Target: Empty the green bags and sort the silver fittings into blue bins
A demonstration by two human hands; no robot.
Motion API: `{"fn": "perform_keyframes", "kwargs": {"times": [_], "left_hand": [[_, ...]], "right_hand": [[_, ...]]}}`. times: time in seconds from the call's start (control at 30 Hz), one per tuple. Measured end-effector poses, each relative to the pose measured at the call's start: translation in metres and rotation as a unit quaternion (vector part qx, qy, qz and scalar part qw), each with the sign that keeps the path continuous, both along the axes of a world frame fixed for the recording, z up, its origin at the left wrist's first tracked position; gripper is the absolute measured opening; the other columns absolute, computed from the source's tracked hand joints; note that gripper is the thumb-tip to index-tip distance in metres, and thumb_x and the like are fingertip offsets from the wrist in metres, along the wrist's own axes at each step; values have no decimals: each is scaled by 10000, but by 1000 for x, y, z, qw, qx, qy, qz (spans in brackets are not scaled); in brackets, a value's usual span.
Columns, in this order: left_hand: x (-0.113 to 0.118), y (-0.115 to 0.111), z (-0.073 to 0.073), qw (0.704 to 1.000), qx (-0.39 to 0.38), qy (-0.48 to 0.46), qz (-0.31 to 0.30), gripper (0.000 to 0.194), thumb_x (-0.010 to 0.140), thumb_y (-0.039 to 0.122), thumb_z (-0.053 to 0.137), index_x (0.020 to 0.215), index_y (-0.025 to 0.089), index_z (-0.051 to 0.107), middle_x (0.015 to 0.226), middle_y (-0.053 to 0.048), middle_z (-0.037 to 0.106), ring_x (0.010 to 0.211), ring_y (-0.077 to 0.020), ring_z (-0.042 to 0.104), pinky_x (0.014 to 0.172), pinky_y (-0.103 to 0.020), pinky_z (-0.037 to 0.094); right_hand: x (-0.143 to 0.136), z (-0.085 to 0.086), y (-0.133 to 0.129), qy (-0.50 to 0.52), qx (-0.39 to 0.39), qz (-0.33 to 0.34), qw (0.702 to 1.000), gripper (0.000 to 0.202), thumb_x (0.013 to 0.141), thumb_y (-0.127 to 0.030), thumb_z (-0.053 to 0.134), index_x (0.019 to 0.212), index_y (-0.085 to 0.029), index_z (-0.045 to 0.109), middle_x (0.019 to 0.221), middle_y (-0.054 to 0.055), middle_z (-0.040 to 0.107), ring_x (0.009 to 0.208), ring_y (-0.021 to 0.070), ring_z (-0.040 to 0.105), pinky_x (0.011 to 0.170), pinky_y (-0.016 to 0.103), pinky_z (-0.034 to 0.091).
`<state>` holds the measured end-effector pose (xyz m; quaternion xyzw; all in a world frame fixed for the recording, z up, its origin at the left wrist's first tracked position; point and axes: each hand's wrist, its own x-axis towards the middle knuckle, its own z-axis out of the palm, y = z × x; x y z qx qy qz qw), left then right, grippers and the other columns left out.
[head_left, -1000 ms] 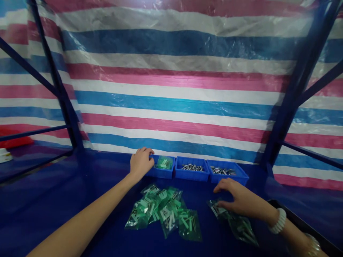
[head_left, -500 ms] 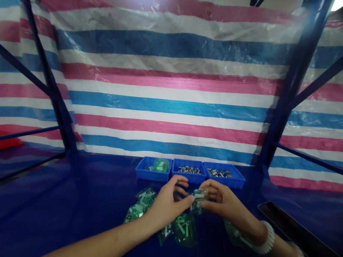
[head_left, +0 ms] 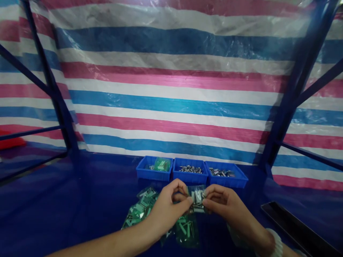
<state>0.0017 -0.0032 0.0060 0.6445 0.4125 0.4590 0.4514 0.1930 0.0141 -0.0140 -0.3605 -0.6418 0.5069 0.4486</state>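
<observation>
Between my two hands a small clear plastic bag [head_left: 197, 199] with pale and metal pieces is stretched. My left hand [head_left: 175, 200] pinches its left edge, and the fingers of my right hand [head_left: 221, 200] are closed on its right edge. Just below lies a green-tinted bag [head_left: 187, 230] of parts on the blue table. To the left of my left hand is a pile of similar green bags [head_left: 140, 208], partly covered by my forearm. Another bag is mostly hidden under my right wrist.
Three blue bins stand in a row behind my hands: the left bin [head_left: 154, 175] holds a green bag, the middle bin [head_left: 190, 176] and right bin [head_left: 227, 182] small metal parts. A dark flat object [head_left: 297, 228] lies at right. Blue posts flank a striped sheet.
My left hand has closed on the left edge of the bag, which was held mainly by my right hand. The bag is now spread flatter between both hands.
</observation>
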Motion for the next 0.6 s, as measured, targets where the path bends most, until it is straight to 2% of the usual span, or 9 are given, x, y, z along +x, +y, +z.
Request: {"fn": "perform_keyframes", "kwargs": {"times": [0.07, 0.1, 0.17, 0.2, 0.27, 0.37, 0.47, 0.53, 0.6], "left_hand": [[-5, 1, 3, 979, 188, 80, 13, 101, 769, 123, 567, 750, 214, 526, 761, -20, 619, 761, -179, 625, 673, -318, 524], [-9, 2, 4, 945, 299, 130, 14, 129, 770, 91, 554, 750, 218, 559, 856, -42, 657, 870, -205, 631, 756, -362, 524], [-17, 4, 6, 848, 483, 218, -11, 199, 766, 55, 555, 734, 243, 608, 964, -33, 705, 993, -232, 625, 890, -442, 484], [-22, 5, 7, 806, 536, 250, -29, 215, 760, 54, 571, 721, 259, 622, 975, -13, 723, 995, -234, 635, 918, -465, 471], [-28, 6, 9, 771, 565, 288, -56, 226, 743, 67, 601, 685, 283, 632, 956, 23, 746, 930, -226, 672, 920, -479, 483], [-31, 5, 11, 777, 540, 314, -80, 222, 730, 83, 610, 646, 288, 624, 943, 35, 756, 892, -229, 695, 888, -478, 511], [-26, 2, 13, 778, 556, 282, -81, 211, 750, 57, 568, 721, 260, 616, 943, -8, 753, 907, -232, 688, 843, -444, 521], [-19, 0, 14, 822, 519, 228, -57, 191, 771, 49, 536, 795, 229, 596, 892, -44, 736, 851, -211, 680, 772, -387, 529], [-15, 1, 16, 895, 414, 166, -14, 137, 793, 88, 537, 842, 214, 564, 805, -40, 686, 747, -176, 653, 681, -320, 522]], "right_hand": [[2, 3, -2, -49, 161, -46, 985, 99, 785, -227, 678, 751, -188, 593, 726, 4, 635, 697, 157, 621, 650, 287, 509], [4, 4, -3, -78, 258, -66, 961, 84, 806, -177, 638, 739, -197, 590, 782, 18, 643, 762, 173, 622, 703, 317, 511], [10, 7, -6, -143, 436, -100, 883, 159, 825, -84, 566, 740, -214, 602, 867, 33, 653, 861, 195, 602, 778, 368, 497], [13, 9, -9, -171, 500, -112, 841, 192, 825, -54, 548, 754, -220, 612, 893, 36, 657, 887, 202, 591, 792, 383, 490], [17, 11, -13, -203, 579, -129, 779, 212, 815, -24, 555, 795, -222, 628, 916, 42, 665, 906, 212, 579, 785, 390, 489], [19, 13, -17, -205, 622, -138, 743, 212, 794, -2, 583, 834, -205, 629, 907, 53, 674, 913, 221, 576, 778, 395, 487], [15, 14, -16, -192, 603, -115, 765, 237, 801, 14, 566, 868, -210, 607, 880, 42, 679, 902, 213, 586, 780, 390, 494], [13, 13, -13, -173, 563, -114, 800, 229, 823, -13, 563, 922, -218, 590, 842, 34, 671, 870, 204, 599, 762, 372, 507], [11, 11, -10, -154, 515, -142, 831, 200, 842, -75, 575, 981, -220, 580, 826, 37, 658, 844, 204, 607, 732, 356, 515]]}}
